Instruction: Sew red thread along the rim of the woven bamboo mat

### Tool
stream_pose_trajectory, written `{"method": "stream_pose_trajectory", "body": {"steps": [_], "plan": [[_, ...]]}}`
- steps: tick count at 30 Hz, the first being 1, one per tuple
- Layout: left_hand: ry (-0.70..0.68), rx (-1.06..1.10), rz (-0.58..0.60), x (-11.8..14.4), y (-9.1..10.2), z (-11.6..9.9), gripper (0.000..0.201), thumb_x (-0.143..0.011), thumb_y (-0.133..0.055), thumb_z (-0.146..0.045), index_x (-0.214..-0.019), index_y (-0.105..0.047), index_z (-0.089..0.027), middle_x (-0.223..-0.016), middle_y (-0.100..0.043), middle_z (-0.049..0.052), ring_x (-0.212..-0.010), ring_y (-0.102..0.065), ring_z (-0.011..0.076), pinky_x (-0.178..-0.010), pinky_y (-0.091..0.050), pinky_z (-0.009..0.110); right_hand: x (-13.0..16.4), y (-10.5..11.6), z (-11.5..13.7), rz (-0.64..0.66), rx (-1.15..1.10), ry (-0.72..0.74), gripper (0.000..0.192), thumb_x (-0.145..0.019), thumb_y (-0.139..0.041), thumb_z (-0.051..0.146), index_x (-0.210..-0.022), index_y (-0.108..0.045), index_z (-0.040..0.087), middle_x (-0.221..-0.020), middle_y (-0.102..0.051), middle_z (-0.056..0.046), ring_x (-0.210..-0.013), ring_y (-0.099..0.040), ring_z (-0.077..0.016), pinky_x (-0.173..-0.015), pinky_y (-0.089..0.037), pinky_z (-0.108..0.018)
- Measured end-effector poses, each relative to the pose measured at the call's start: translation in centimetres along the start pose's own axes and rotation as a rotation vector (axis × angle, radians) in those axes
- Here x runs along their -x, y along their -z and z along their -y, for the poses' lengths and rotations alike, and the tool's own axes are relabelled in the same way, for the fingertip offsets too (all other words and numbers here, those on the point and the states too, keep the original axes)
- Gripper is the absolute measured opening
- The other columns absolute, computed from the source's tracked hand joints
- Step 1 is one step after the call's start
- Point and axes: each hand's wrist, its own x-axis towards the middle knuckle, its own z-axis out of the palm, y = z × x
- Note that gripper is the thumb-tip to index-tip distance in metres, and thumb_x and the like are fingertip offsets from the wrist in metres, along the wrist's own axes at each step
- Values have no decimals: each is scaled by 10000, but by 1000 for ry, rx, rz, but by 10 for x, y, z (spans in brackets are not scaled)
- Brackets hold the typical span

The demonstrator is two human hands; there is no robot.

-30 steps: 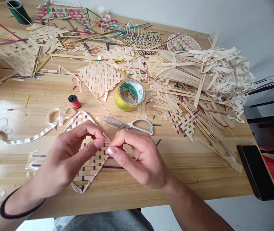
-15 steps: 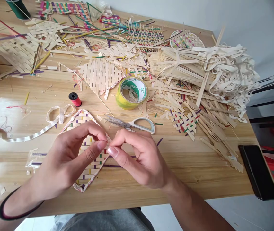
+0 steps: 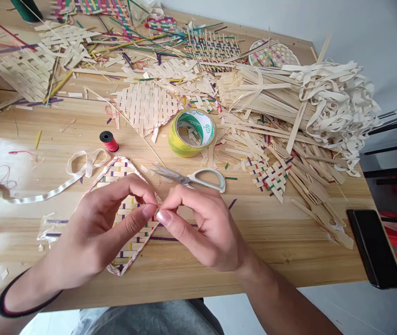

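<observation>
A small woven mat (image 3: 128, 232) of pale and coloured strips, edged with patterned trim, lies flat on the wooden table (image 3: 219, 260) in front of me. My left hand (image 3: 104, 228) and my right hand (image 3: 201, 228) meet fingertip to fingertip over its right corner, each pinching at the mat's edge. What sits between the fingertips is too small to make out. White-handled scissors (image 3: 198, 177) lie just beyond my right hand. A red thread spool (image 3: 108, 141) stands behind the mat.
A yellow tape roll (image 3: 191, 132) stands mid-table. Woven panels and loose strips (image 3: 170, 74) cover the far half, with a bundle of white ribbon (image 3: 338, 102) at right. A white ribbon loop (image 3: 62, 184) lies left. A black phone (image 3: 373, 246) rests near the right edge.
My fingertips have drawn slightly closer together at the mat's corner. The view has shifted a little; the things on the table have stayed put.
</observation>
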Motion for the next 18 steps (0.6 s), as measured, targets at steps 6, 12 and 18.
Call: {"method": "stream_pose_trajectory", "body": {"steps": [6,12,18], "plan": [[2,7,1,0,0,1,115,-1066,-612,-261,-993,-681,-205,-918,-678,18,-861,-636,160,-801,-498,280,1,0,0,-10,2,-12,168,-999,-656,202,-831,-653,192,-717,-632,15,-644,-563,-121,-635,-491,-273],[-1,7,14,3,2,4,105,-1073,-611,-267,-1016,-686,-220,-939,-681,2,-881,-640,146,-822,-499,270,1,0,-1,-13,-6,-6,142,-983,-672,175,-841,-663,181,-725,-632,22,-651,-565,-107,-639,-495,-254],[-6,-28,2,2,1,4,93,-1068,-614,-260,-1027,-693,-234,-945,-694,12,-883,-657,157,-813,-516,274,1,1,-1,-8,19,-39,158,-993,-664,186,-837,-648,198,-715,-644,19,-641,-563,-121,-609,-488,-268]]}}
